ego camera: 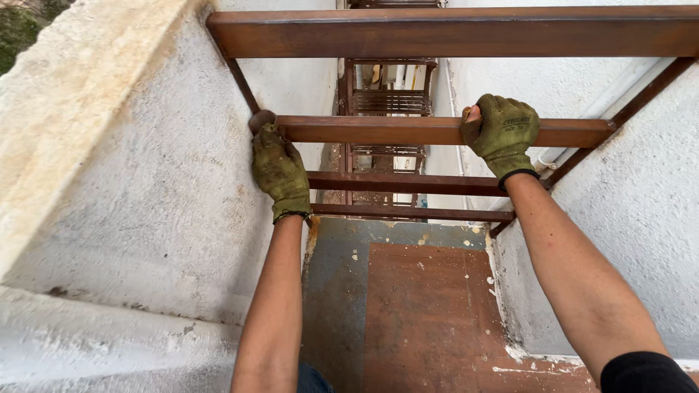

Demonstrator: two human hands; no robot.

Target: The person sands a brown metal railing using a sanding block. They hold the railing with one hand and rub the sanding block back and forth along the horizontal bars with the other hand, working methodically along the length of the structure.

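Both gloved hands grasp the same rusty brown rail bar (437,131), which runs level between two rough white walls. The left hand (280,171) has its grip clenched on the bar's left end, just under a round knob (261,120) beside the left wall (145,182). The right hand (502,135) wraps over the bar's right part (a fingertip pokes through the glove). Above the grips runs a wider top bar (451,33); below lie thinner bars (408,183) and a paint-flecked brown floor (422,313).
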